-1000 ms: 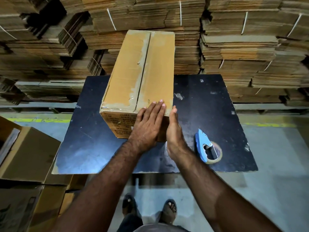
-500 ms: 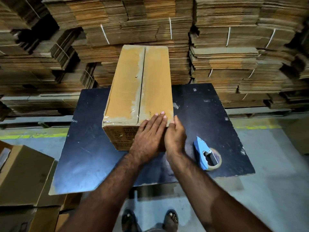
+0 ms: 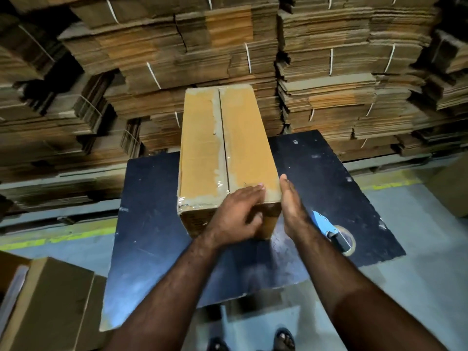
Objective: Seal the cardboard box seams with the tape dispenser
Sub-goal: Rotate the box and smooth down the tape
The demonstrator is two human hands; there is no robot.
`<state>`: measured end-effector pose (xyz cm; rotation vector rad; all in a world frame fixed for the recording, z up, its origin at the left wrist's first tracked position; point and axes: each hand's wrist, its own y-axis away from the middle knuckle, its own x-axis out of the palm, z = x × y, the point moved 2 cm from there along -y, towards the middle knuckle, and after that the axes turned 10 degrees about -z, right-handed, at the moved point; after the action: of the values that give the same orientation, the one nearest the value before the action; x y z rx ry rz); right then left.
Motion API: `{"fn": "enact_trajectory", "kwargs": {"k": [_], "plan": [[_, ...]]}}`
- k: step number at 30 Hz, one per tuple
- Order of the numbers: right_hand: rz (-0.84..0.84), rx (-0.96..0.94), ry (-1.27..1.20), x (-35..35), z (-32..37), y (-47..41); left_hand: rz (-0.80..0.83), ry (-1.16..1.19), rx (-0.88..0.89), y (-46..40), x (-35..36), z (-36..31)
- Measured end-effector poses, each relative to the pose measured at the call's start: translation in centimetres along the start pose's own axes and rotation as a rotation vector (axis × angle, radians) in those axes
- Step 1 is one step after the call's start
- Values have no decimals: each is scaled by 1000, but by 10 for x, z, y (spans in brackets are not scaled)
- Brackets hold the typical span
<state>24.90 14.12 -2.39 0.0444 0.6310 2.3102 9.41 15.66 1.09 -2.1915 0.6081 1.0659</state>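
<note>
The left hand point(image 3: 236, 219) lies flat, fingers spread, over the near corner of the long brown cardboard box point(image 3: 225, 153) on the dark table point(image 3: 152, 236) — the right hand point(image 3: 291, 206) presses open-palmed against its side, neither grip closed; the blue tape dispenser point(image 3: 329, 229) lies just right.

Both bare forearms extend forward from the lower edge of the view, converging toward the centre. Left hand point(image 3: 236, 214): palm down, fingers point(image 3: 253, 190) extended and held together, thumb tucked below. Right hand point(image 3: 291, 205): held on edge, palm facing left, fingers straight, close beside the left hand. Neither hand grips anything.
</note>
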Motion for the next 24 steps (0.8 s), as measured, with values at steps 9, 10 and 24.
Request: {"fn": "enact_trajectory", "kwargs": {"k": [9, 10, 24], "plan": [[-14, -462, 626, 23, 40, -12, -134, -118, -676, -8, -56, 95], [-3, -460, 636, 23, 37, -15, -128, -71, -705, -4, -53, 97], [56, -563, 660, -54, -8, 17, -247, 85, -736, 70, -23, 27]]}}
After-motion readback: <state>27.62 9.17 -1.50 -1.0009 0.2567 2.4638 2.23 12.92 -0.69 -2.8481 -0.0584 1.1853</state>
